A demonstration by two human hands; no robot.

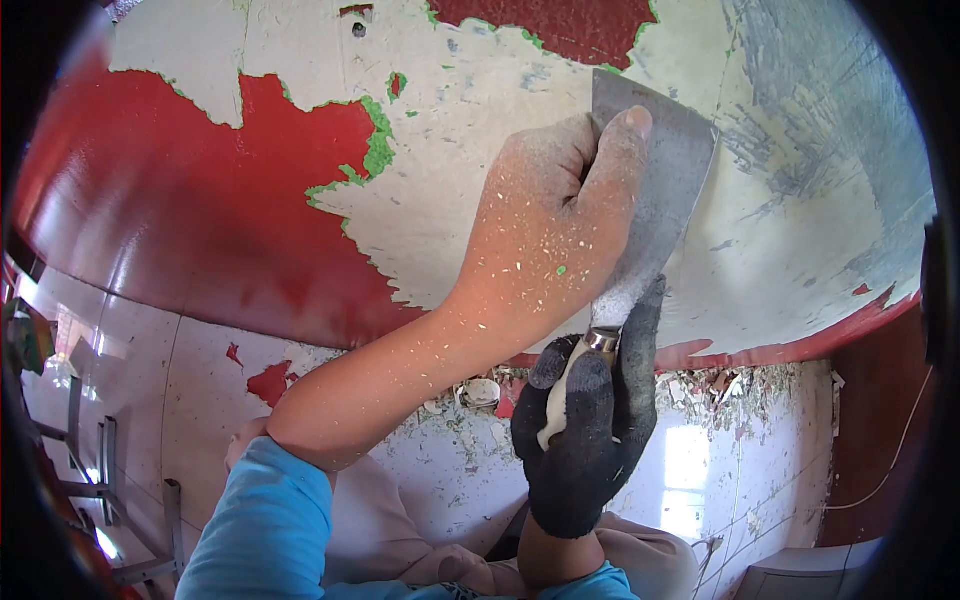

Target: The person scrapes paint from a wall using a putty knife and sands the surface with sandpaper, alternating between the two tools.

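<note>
My left hand [555, 220], bare and dusted with pale flakes, has its thumb and curled fingers closed on the blade of a wide metal scraper [665, 165]. Below it my right hand [590, 430], in a black glove, is wrapped round the scraper's light handle [557, 405]. The blade points up and lies over a large curved surface [430, 190] with cream and bare grey areas. Red paint [200, 210] with ragged green edges covers its left part, and another red patch [560, 25] shows at the top.
Paint chips [725, 390] litter the tiled floor [460, 510] below the curved surface. Metal frame pieces [105, 490] stand at the lower left. A thin cable [900, 450] hangs at the right, above a grey box-like object [800, 575].
</note>
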